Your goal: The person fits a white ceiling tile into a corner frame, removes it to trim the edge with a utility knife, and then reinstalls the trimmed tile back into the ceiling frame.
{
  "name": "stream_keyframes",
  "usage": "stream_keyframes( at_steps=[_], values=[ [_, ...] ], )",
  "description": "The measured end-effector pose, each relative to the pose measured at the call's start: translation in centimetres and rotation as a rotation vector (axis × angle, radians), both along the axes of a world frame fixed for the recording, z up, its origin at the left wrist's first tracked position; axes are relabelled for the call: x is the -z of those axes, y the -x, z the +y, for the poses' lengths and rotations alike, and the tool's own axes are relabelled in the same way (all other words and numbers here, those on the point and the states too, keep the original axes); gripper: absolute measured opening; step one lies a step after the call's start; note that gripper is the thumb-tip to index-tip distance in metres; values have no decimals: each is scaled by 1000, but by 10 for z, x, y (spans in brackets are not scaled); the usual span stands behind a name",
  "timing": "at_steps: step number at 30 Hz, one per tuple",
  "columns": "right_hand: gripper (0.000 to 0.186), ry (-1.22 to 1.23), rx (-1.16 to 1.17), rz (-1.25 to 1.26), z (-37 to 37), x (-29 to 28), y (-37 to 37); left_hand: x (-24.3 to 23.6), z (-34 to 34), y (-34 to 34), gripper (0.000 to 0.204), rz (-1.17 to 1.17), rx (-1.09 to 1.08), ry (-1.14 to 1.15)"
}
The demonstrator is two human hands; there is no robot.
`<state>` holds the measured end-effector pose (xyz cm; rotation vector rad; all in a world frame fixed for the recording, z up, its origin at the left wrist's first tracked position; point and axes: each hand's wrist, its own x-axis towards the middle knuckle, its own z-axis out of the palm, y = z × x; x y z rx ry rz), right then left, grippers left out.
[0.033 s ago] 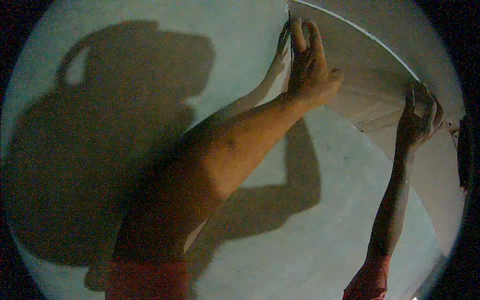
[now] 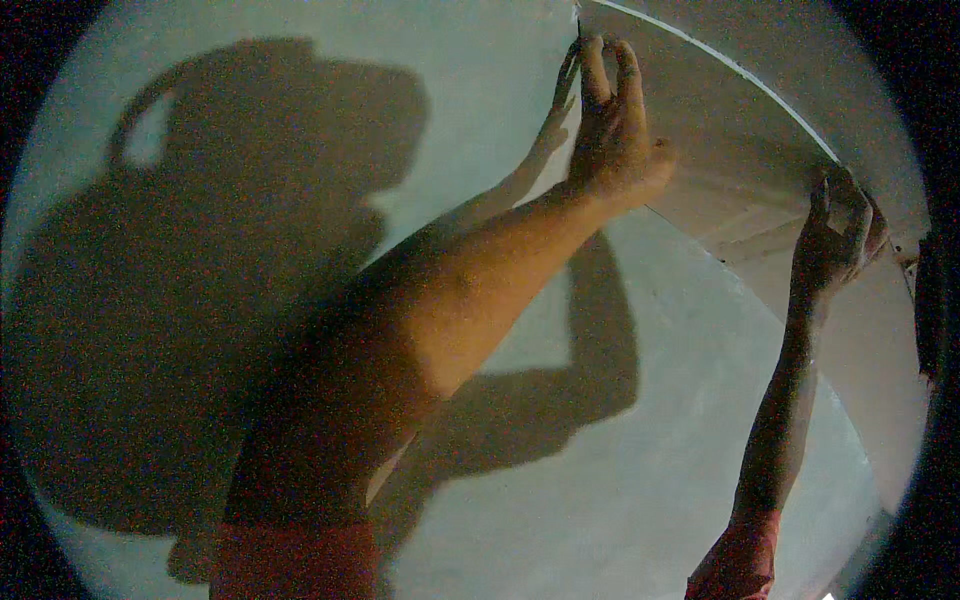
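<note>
Both my arms reach up to a brownish flat panel (image 2: 720, 120) that meets the pale wall in the upper right. My left hand (image 2: 618, 140) lies against it at the corner by the wall, with two fingers stretched upward and the thumb out to the side. My right hand (image 2: 832, 235) is raised to the panel's right end, close to a thin white edge strip (image 2: 740, 72). Its fingers are bent and apart, with their tips up at the panel. Nothing loose shows in either hand; the right fingertips are dark and hard to make out.
The pale greenish wall (image 2: 520, 520) fills most of the view. My large dark shadow (image 2: 250, 230) falls across its left side. A lighter surface (image 2: 850, 360) continues below the panel on the right, and a dark object (image 2: 928, 310) stands at the right rim.
My left hand has shifted very slightly to the left against the panel. The right hand has hardly moved.
</note>
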<state>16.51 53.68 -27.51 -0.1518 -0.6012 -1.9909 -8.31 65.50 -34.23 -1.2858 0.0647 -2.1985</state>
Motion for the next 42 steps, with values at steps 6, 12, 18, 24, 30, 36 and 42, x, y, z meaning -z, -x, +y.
stream_keyframes(
  at_steps=[6,12,18,24,30,36,42],
  values=[
    [27,53,-20,-91,-6,1,1,0,-17,-18,108,-48,96,102],
    [27,53,-32,-74,-10,10,13,-8,-31,-38,109,-63,380,124],
    [27,72,-107,-111,-6,-1,-3,-13,-26,-42,108,-27,395,83],
    [26,59,-63,-17,-13,1,2,-15,-32,-40,106,17,436,98],
    [27,349,-535,-454,-9,7,10,-16,-35,-47,104,-63,477,94],
    [32,62,-50,-79,-27,18,26,-9,-54,-30,104,-57,503,184],
    [31,97,-70,-75,-32,28,34,12,-81,-6,99,-67,460,250]
  ],
)
